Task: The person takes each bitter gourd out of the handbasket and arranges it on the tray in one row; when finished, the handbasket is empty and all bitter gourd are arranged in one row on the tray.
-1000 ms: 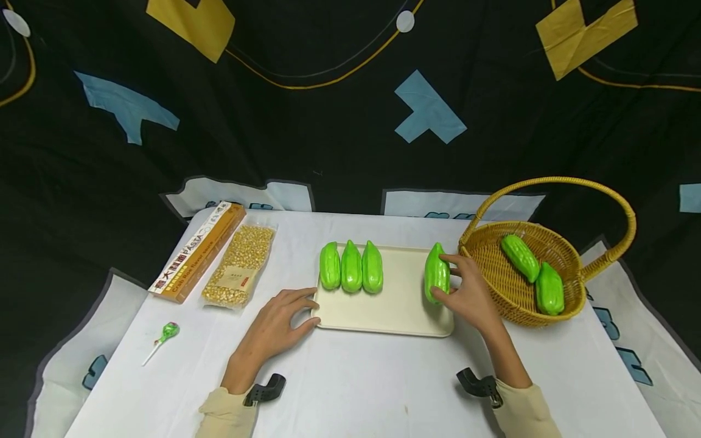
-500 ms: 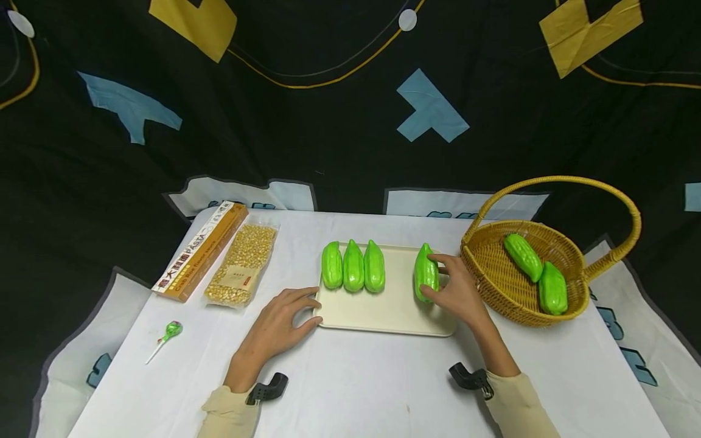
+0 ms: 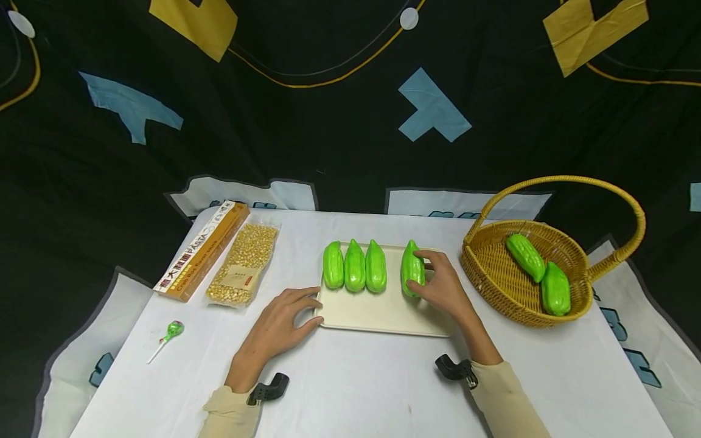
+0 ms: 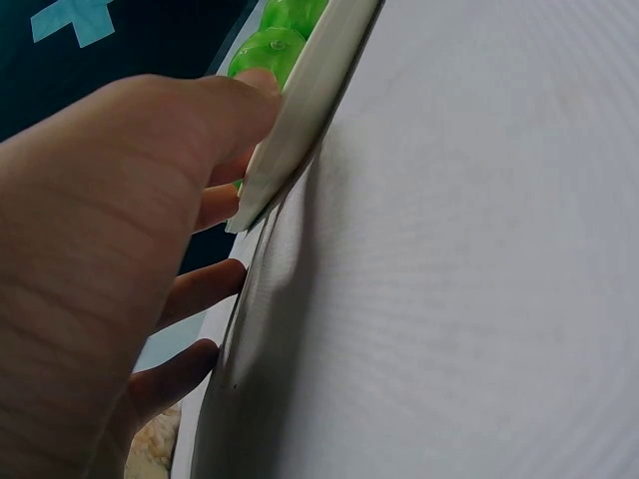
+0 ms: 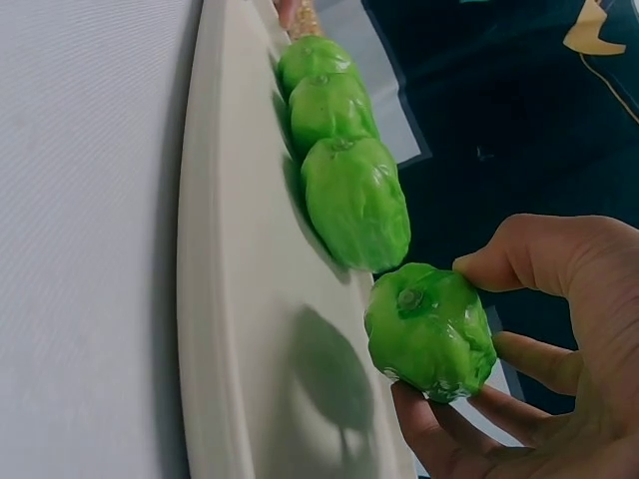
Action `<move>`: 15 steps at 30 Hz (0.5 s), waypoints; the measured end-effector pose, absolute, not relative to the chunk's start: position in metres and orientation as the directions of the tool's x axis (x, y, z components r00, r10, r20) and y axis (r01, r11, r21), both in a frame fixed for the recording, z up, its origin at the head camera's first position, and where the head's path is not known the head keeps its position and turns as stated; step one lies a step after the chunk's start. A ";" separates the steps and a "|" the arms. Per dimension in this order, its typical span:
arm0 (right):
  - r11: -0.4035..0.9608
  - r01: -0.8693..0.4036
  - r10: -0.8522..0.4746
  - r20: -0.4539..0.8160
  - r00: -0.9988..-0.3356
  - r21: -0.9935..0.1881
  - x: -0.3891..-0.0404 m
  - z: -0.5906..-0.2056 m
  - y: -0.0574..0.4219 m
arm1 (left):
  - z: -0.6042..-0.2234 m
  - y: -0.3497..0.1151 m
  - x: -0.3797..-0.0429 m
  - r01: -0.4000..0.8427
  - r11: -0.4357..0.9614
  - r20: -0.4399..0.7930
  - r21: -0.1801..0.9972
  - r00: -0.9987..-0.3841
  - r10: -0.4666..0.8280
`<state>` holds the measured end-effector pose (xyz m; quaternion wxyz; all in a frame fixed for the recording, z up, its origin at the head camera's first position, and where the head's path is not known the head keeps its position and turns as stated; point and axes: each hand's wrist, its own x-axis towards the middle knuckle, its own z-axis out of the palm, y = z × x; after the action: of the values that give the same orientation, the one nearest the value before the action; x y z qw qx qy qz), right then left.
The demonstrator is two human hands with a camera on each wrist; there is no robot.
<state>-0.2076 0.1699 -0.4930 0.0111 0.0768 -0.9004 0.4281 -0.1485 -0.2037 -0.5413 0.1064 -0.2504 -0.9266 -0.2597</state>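
Note:
My right hand pinches a glossy, ridged green bitter melon between thumb and fingers, upright in line over the right half of a cream tray. In the right wrist view this bitter melon hangs just above the tray, its shadow falling on the tray floor. Three more bitter melons lie side by side at the tray's left end. My left hand rests at the tray's left edge, fingers loosely spread. The left wrist view shows its thumb against the rim.
A wicker basket with a tall handle stands at the right, holding two bitter melons. At the left lie a pasta box, a bag of corn kernels and a lollipop. A black cloth hangs behind the table.
My right hand has carried the bitter melon leftward over the tray, closer to the row of three. The left hand has stayed at the tray's edge.

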 end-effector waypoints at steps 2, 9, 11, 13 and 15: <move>0.616 -0.147 -0.135 0.080 -0.988 -0.774 -0.210 -0.493 0.166 | -0.541 -0.204 -0.148 0.517 0.741 0.326 0.428 -0.853 0.407; 0.603 -0.152 -0.158 0.069 -0.985 -0.783 -0.214 -0.498 0.157 | -0.541 -0.204 -0.148 0.510 0.749 0.321 0.423 -0.857 0.403; 0.605 -0.151 -0.160 0.067 -0.985 -0.781 -0.214 -0.500 0.157 | -0.541 -0.204 -0.148 0.507 0.751 0.316 0.423 -0.860 0.402; 0.607 -0.153 -0.162 0.067 -0.985 -0.780 -0.214 -0.502 0.156 | -0.541 -0.204 -0.148 0.503 0.754 0.311 0.423 -0.862 0.401; 0.606 -0.152 -0.163 0.064 -0.984 -0.781 -0.214 -0.503 0.155 | -0.541 -0.204 -0.148 0.501 0.755 0.309 0.422 -0.863 0.400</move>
<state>-0.2143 0.1547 -0.5035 -0.0067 0.0879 -0.8960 0.4352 -0.1477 -0.2040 -0.5410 0.1000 -0.2420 -0.9315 -0.2525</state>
